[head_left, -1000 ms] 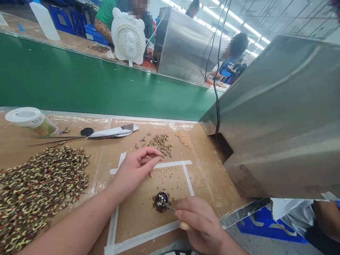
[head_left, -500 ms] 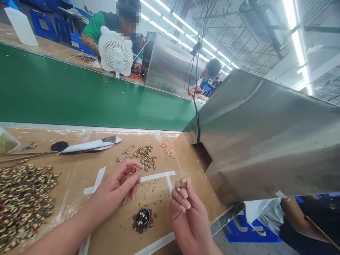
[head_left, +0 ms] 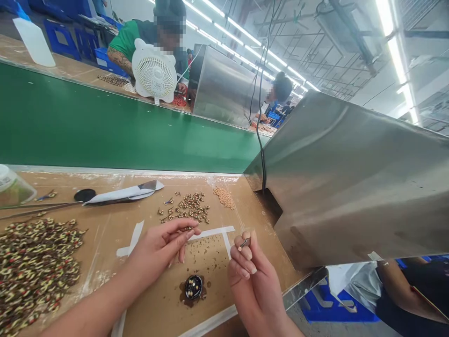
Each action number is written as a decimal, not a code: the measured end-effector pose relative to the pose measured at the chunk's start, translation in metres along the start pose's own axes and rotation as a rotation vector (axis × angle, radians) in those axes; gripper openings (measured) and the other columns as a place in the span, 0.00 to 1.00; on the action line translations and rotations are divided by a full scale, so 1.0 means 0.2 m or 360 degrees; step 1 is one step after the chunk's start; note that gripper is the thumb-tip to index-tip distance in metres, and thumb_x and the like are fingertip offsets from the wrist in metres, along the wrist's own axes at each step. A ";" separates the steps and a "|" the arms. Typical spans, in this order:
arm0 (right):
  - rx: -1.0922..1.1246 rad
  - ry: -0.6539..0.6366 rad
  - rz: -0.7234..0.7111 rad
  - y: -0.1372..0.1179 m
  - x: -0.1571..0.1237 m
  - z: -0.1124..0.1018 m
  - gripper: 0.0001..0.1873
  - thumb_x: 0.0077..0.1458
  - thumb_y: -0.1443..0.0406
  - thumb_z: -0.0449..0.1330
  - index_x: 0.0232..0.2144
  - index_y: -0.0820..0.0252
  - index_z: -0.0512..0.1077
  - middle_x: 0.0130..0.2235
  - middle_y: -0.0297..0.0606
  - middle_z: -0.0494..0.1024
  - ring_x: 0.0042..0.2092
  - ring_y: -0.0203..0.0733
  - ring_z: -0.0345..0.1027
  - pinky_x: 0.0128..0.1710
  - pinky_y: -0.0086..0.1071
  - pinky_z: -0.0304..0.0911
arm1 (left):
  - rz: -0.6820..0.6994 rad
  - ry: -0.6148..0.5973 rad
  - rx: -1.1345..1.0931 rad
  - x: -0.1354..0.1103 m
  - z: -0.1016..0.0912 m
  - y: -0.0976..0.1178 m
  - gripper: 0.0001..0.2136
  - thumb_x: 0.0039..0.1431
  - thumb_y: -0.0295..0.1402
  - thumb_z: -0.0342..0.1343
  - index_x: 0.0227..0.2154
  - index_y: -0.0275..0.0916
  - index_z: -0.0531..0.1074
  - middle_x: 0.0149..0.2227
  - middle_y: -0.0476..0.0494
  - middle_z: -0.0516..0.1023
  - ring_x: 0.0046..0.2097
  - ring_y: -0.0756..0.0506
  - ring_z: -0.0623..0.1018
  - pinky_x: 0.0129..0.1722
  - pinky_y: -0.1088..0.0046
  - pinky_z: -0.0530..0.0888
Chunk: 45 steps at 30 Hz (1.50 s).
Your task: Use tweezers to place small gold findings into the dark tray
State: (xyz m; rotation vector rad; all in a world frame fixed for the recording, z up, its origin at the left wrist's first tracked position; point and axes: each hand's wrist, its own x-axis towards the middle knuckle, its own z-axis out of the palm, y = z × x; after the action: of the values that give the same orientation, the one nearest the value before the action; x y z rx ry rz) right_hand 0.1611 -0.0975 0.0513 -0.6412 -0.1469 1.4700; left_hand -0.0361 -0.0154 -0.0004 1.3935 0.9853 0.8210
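Observation:
My left hand [head_left: 160, 248] hovers over the taped square [head_left: 210, 232] on the brown table, thumb and forefinger pinched together near a heap of small brass parts [head_left: 189, 208]; what they pinch is too small to name. My right hand [head_left: 249, 276] is raised at the square's right side, fingers curled round a thin metal tool [head_left: 244, 242] whose tip sticks up. A small black round dish [head_left: 193, 286] with tiny beads inside lies between the two hands.
A big pile of mottled brown-yellow pieces [head_left: 31, 267] covers the left. Tan beads [head_left: 224, 197], folded paper [head_left: 122, 192], long tweezers [head_left: 38, 208] and a tub [head_left: 10, 187] lie behind. A steel hood [head_left: 351, 187] stands right; green conveyor [head_left: 105, 131], fan [head_left: 154, 72] and other workers beyond.
One second ago the tool's tip was in the black dish; my right hand has since lifted it clear. My left hand stays pinched near the brass parts. The view tilted up.

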 end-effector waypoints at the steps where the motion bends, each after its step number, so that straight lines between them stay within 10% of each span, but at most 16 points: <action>1: -0.0038 0.0007 -0.0027 0.00 0.01 0.00 0.17 0.50 0.62 0.81 0.31 0.59 0.76 0.24 0.23 0.69 0.21 0.23 0.57 0.21 0.16 0.62 | 0.0004 0.0006 0.0002 0.00 0.00 0.01 0.19 0.66 0.50 0.59 0.50 0.44 0.81 0.22 0.48 0.78 0.23 0.46 0.74 0.22 0.74 0.66; 14: -0.0544 -0.0306 -0.0617 0.05 0.42 0.10 0.22 0.55 0.51 0.76 0.26 0.60 0.73 0.23 0.30 0.77 0.22 0.31 0.67 0.25 0.24 0.67 | -0.0072 0.0256 -0.0431 0.04 -0.03 0.03 0.24 0.61 0.55 0.65 0.47 0.39 0.80 0.39 0.42 0.83 0.18 0.57 0.65 0.17 0.80 0.56; 29: -0.0634 -0.0385 -0.0533 0.12 0.53 -0.01 0.20 0.60 0.51 0.72 0.32 0.61 0.76 0.24 0.33 0.80 0.22 0.33 0.71 0.25 0.25 0.68 | -0.0303 0.0338 -0.0920 0.02 0.03 0.11 0.24 0.59 0.51 0.70 0.46 0.44 0.65 0.49 0.40 0.86 0.17 0.57 0.71 0.12 0.85 0.62; 39: -0.0644 -0.0410 -0.0470 0.12 0.47 -0.01 0.19 0.63 0.52 0.70 0.30 0.60 0.74 0.25 0.36 0.81 0.23 0.36 0.74 0.26 0.27 0.71 | -0.0194 0.0516 -0.0691 0.03 0.01 0.06 0.21 0.45 0.47 0.79 0.30 0.37 0.79 0.31 0.46 0.82 0.18 0.57 0.67 0.14 0.83 0.66; 45: -0.0820 -0.0420 -0.0633 0.13 0.46 -0.02 0.17 0.65 0.52 0.68 0.32 0.60 0.77 0.25 0.35 0.81 0.22 0.37 0.74 0.25 0.30 0.73 | -0.0314 0.0719 -0.0826 0.05 0.03 0.03 0.21 0.32 0.43 0.84 0.29 0.38 0.85 0.28 0.43 0.84 0.29 0.47 0.82 0.21 0.81 0.75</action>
State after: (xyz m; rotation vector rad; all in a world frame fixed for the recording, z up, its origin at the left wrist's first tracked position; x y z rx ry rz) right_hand 0.1526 -0.0127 0.0093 -0.7727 -0.8324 1.1224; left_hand -0.0272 -0.0089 0.0055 0.6671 1.1248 1.1690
